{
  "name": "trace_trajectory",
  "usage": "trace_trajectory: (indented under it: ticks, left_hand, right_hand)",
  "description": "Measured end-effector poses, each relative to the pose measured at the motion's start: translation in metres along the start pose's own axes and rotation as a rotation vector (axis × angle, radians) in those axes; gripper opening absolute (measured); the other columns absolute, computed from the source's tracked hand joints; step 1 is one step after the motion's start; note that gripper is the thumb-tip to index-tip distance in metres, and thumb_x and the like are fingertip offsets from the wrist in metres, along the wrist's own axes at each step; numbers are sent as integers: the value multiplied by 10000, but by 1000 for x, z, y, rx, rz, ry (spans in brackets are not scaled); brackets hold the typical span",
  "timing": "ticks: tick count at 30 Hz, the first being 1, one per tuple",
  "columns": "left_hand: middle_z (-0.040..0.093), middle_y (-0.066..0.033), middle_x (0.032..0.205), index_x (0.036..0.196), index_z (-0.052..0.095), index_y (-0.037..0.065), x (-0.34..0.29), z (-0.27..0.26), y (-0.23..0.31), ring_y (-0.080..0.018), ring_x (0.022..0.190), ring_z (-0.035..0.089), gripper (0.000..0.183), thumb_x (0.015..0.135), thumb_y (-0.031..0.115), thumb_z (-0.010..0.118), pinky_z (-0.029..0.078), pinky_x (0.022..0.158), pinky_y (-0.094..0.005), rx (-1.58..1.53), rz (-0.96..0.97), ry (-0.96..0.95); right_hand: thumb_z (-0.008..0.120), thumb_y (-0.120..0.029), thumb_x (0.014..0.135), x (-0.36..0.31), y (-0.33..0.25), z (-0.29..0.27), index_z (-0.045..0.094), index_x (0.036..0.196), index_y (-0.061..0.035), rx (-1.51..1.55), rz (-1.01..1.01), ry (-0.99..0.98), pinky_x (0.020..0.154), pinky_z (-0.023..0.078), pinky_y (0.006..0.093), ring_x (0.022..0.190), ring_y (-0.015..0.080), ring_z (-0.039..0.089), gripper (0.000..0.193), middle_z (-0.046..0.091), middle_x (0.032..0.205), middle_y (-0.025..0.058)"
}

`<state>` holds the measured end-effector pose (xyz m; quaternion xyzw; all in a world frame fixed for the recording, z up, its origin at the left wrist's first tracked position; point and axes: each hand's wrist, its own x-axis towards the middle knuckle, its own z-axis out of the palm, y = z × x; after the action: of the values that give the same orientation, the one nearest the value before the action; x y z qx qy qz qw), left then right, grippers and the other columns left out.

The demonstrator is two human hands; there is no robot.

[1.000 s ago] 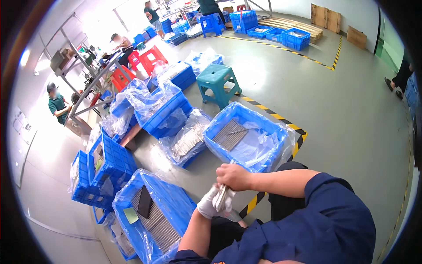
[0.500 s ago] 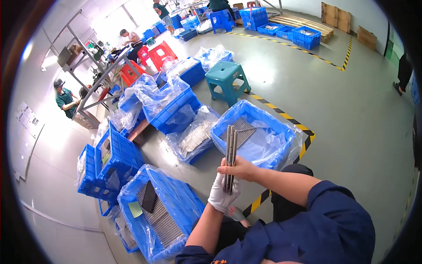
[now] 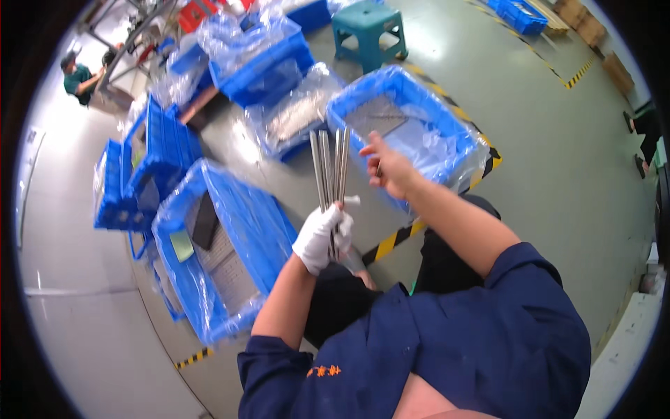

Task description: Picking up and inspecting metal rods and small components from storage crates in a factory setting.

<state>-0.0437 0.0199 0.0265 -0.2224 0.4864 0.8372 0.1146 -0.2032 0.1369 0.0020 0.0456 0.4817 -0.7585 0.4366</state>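
My left hand (image 3: 319, 237), in a white glove, is closed around a bundle of thin metal rods (image 3: 329, 167). The rods stand roughly upright and fan apart at their upper ends. My bare right hand (image 3: 392, 171) is away from the bundle, its fingers apart, over the near side of a plastic-lined blue crate (image 3: 450, 115). A small dark spot shows by its fingers, too blurred to name. Inside that crate lies a layer of similar rods (image 3: 373, 115). Left of my left hand, another lined blue crate (image 3: 248, 209) holds rows of rods, a dark flat object (image 3: 205, 222) and a pale green paper (image 3: 181, 246).
A teal stool (image 3: 368, 31) stands beyond the right crate. Blue crates (image 3: 265, 73) with clear plastic cluster farther back, and more are stacked (image 3: 150, 157) at left. Yellow-black tape (image 3: 391, 244) marks the floor. A co-worker (image 3: 80, 80) is at the far left.
My right hand has let go of the rods and moved right, toward the crate. The left hand keeps the bundle, now fanned out. The view has tilted downward.
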Motion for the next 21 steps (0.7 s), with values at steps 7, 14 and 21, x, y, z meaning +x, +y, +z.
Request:
trace_trajectory:
  ticks: [7,14,21]
  left_hand:
    - [596,-34,691,1097,527,58,0,-4,3,-47,440,453,306,863,244,458,344,344,-191,111,59,144]
    - [634,-105,763,1040,505,16,-10,3,5,-50,397,439,270,842,199,501,334,331,-174,215,213,117]
    - [621,-93,711,993,505,7,-7,2,3,-51,380,413,257,822,198,524,320,324,-179,223,215,142]
  right_hand:
    - [499,-27,796,2,19,6,489,986,-58,61,245,-193,619,479,287,672,145,531,194,521,743,41]
    - [505,-60,814,-11,-16,-1,493,1111,-30,-243,-253,-307,672,468,240,715,118,570,298,581,999,89]
    - [402,-62,885,-19,-44,0,464,1147,10,19,-326,-462,868,447,333,966,219,559,279,549,1060,137]
